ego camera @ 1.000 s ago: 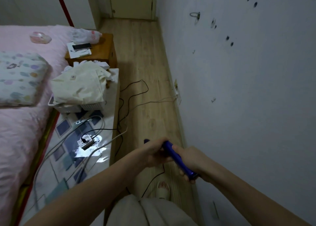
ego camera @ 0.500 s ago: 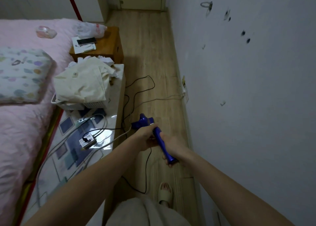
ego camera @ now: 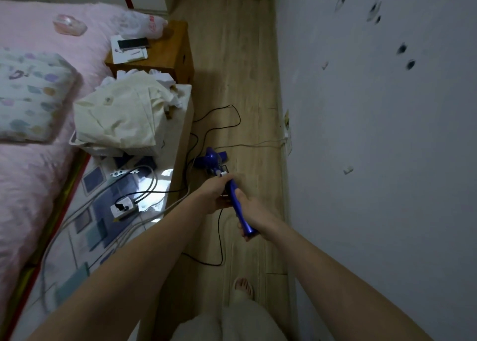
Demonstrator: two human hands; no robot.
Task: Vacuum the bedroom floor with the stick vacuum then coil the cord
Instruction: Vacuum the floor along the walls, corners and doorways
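Both hands are wrapped round the blue handle of the stick vacuum (ego camera: 233, 193): the left hand (ego camera: 215, 193) grips it higher up, fingers curled about the shaft, and the right hand (ego camera: 251, 215) clamps the lower end, near the butt of the handle. From the grip the vacuum runs off toward eleven o'clock, its blue body sitting low over the wooden floor (ego camera: 232, 69) beside the low patterned platform (ego camera: 98, 227). A black cord (ego camera: 220, 240) drops from under the hands, loops toward six o'clock past a slippered foot (ego camera: 242, 287), and more black cord snakes over the boards at twelve o'clock. At nine o'clock from the hands a white power strip (ego camera: 124, 207) lies on the platform with grey cables trailing from it. Further out at ten o'clock stands a basket heaped with cream laundry (ego camera: 121, 118), then a wooden bedside table (ego camera: 165, 54) and the pink bed (ego camera: 33, 160). The grey wall (ego camera: 387, 147) fills everything from one to four o'clock
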